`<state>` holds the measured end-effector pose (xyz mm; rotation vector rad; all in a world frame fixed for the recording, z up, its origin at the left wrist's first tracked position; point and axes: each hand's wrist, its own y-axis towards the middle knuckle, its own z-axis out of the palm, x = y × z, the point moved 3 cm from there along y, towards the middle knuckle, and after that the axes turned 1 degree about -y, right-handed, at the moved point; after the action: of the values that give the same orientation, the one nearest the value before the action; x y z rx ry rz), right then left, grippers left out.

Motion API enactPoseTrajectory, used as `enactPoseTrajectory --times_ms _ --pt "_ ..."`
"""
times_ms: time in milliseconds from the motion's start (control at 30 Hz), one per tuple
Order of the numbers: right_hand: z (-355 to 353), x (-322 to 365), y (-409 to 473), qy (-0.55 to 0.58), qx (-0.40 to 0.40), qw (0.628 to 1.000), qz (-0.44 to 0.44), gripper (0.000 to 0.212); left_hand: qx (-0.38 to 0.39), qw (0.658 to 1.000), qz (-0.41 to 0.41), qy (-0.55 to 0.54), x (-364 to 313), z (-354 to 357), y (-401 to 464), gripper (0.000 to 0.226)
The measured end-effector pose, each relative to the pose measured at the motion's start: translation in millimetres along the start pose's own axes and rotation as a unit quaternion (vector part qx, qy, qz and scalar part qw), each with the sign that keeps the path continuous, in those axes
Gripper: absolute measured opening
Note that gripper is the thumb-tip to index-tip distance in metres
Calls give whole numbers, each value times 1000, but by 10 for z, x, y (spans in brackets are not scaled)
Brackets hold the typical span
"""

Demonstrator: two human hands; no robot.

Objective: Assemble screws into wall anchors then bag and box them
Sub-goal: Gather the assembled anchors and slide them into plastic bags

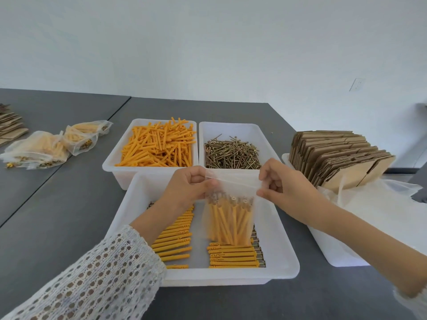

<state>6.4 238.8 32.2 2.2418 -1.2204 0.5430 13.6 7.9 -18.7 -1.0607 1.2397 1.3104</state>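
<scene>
Head view: left hand (188, 183) and right hand (280, 181) pinch the top corners of a clear bag (228, 218) of anchors hanging between them over the white tray (284, 250).

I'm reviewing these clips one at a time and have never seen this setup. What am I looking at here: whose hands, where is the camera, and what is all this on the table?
There is no machine. A person wears one camera on the head, looking down at their own two bare hands.

The left hand and right hand pinch the top corners of a clear bag filled with orange anchors that have screws in them. It hangs over a white tray holding rows of assembled anchors.

Behind it on the grey table stand a bin of loose orange anchors and a bin of loose screws. Flat cardboard boxes stand on the right; filled bags lie far left.
</scene>
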Motion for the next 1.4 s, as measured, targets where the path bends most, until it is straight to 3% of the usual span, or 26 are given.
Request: enactPoseTrajectory --times_ms 133,367,733,1000,1167,1200,1300,1400 --pt "103 -96 -40 95 -9 991 96 8 3 1000 -9 -25 -7 27 -22 13" --pt "146 -98 -157 158 -118 974 112 13 -30 999 -16 -28 30 -17 9 5" --pt "267 -166 -249 300 -145 918 215 11 -56 998 -19 -7 45 -40 35 6" --pt "328 -85 -231 190 -196 947 172 19 -79 995 33 42 -1 0 1 16" --pt "293 -4 -237 82 -202 970 112 8 -52 996 64 28 -59 79 -56 9" --pt "262 38 -230 33 -198 975 96 9 -44 996 70 29 -69 96 -68 9" --pt "203 206 -129 -79 -140 987 27 42 -34 994 89 49 -102 146 -91 11" --pt "277 383 40 -145 -72 987 -16 31 -27 990 114 81 -122 181 -96 11"
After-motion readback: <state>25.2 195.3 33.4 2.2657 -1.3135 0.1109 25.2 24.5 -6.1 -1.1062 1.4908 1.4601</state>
